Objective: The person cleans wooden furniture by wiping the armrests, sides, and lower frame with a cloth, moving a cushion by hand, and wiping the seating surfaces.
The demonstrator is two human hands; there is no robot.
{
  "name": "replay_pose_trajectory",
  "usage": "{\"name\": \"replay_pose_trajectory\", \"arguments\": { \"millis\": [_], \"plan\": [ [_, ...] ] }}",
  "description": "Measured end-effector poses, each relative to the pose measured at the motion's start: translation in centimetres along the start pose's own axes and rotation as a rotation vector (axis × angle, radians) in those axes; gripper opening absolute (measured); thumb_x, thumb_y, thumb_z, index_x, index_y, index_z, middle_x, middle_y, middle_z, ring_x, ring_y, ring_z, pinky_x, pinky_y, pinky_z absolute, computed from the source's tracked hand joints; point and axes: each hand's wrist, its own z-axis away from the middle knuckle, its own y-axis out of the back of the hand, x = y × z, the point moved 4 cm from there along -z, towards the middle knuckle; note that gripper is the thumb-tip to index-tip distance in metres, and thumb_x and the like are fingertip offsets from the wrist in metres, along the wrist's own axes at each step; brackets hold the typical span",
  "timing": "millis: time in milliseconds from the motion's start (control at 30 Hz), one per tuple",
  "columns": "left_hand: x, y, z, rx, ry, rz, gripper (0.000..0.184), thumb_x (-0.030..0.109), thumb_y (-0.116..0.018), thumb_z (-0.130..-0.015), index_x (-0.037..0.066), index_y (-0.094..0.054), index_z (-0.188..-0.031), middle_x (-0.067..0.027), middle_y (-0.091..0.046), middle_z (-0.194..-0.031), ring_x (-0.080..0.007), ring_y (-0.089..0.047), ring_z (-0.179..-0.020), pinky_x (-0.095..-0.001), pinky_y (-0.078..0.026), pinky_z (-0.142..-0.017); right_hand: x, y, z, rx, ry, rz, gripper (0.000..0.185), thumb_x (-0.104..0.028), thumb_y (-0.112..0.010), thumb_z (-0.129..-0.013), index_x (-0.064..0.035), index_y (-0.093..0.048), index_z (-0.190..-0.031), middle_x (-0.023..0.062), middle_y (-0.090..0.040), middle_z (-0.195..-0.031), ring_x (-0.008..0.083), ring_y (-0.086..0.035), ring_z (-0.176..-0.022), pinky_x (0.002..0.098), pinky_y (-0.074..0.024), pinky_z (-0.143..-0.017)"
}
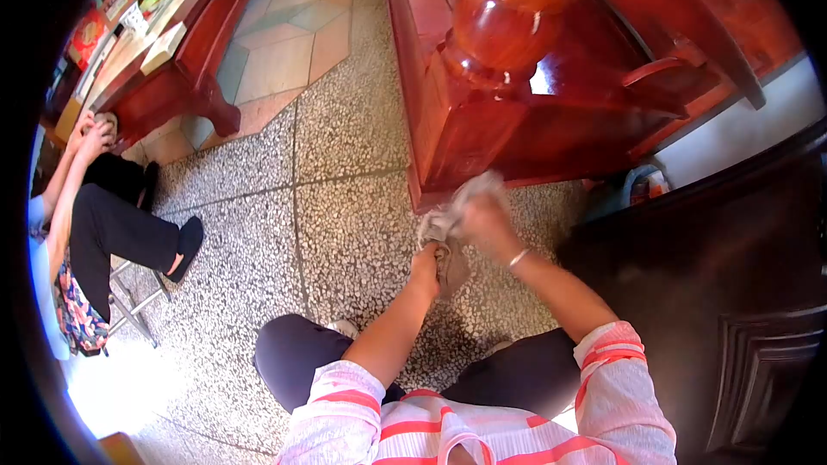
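Note:
A greyish cloth [444, 226] stretches between my two hands, just in front of the lower corner of a glossy red-brown wooden piece of furniture [465, 133]. My left hand [425, 267] is closed on the cloth's near part, and a loose end hangs beside it. Farther right, my right hand [488, 222] grips the upper part of the same cloth, close to the furniture's bottom edge. That hand and the cloth by it are blurred by motion. A pale bracelet circles my right wrist.
At the left a person [129, 224] sits on a metal-legged stool, both hands at the end of a long wooden table [164, 77]. A dark carved wooden panel [715, 310] stands at my right. Speckled floor [345, 215] lies between.

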Motion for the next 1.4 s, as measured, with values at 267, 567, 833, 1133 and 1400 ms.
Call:
{"name": "replay_pose_trajectory", "arguments": {
  "millis": [267, 567, 833, 1133, 1400],
  "plan": [
    [0.2, 3.0, 2.0, -0.223, 0.087, 0.168, 0.048, 0.041, -0.028, -0.090, 0.008, -0.044, -0.122, -0.0106, -0.048, -0.121, -0.0286, -0.047, -0.109, -0.0449, -0.038, -0.093, -5.4, -6.6, 4.2, -0.171, 0.439, -0.090, 0.025, -0.012, -0.061, -0.068, -0.0040, -0.055, -0.091, 0.0122, -0.049, -0.093, 0.0303, -0.050, -0.092, 0.0377, -0.0419, -0.082],
    [14.3, -4.0, -3.2, -0.049, -0.951, -0.217, 0.039, 0.016, -0.054, -0.079, -0.001, -0.048, -0.114, -0.0158, -0.056, -0.102, -0.0248, -0.055, -0.096, -0.0329, -0.044, -0.082, -7.9, 4.2, 8.4, -0.101, 0.329, -0.274, 0.054, -0.008, -0.065, -0.070, -0.0031, -0.045, -0.120, 0.0186, -0.040, -0.127, 0.0361, -0.036, -0.119, 0.0404, -0.0305, -0.099],
    [10.0, -0.9, -9.1, 0.181, -0.500, 0.033, 0.044, 0.023, -0.060, -0.075, 0.000, -0.050, -0.112, -0.0121, -0.057, -0.099, -0.0217, -0.055, -0.090, -0.0314, -0.045, -0.075, -6.1, 2.4, 12.3, -0.047, 0.027, -0.346, 0.043, -0.007, -0.065, -0.071, -0.0062, -0.054, -0.113, 0.0152, -0.049, -0.120, 0.0345, -0.040, -0.116, 0.0411, -0.0314, -0.098],
    [1.7, -2.6, -11.7, 0.011, -0.157, 0.899, 0.042, 0.023, -0.050, -0.083, 0.001, -0.043, -0.118, -0.0126, -0.052, -0.107, -0.0287, -0.053, -0.098, -0.0395, -0.046, -0.077, -4.1, 2.5, 10.6, -0.022, 0.055, -0.064, 0.040, -0.007, -0.063, -0.071, -0.0061, -0.054, -0.110, 0.0152, -0.050, -0.119, 0.0354, -0.041, -0.114, 0.0404, -0.0353, -0.095],
    [1.6, -2.0, -1.8, 0.110, -0.560, 0.495, 0.042, 0.010, -0.054, -0.080, 0.002, -0.042, -0.120, -0.0098, -0.054, -0.106, -0.0199, -0.051, -0.093, -0.0321, -0.042, -0.082, -4.6, 1.9, 9.4, -0.077, 0.090, -0.020, 0.041, -0.008, -0.062, -0.072, -0.0059, -0.053, -0.111, 0.0146, -0.050, -0.118, 0.0357, -0.041, -0.114, 0.0399, -0.0363, -0.094]
  ]
}}
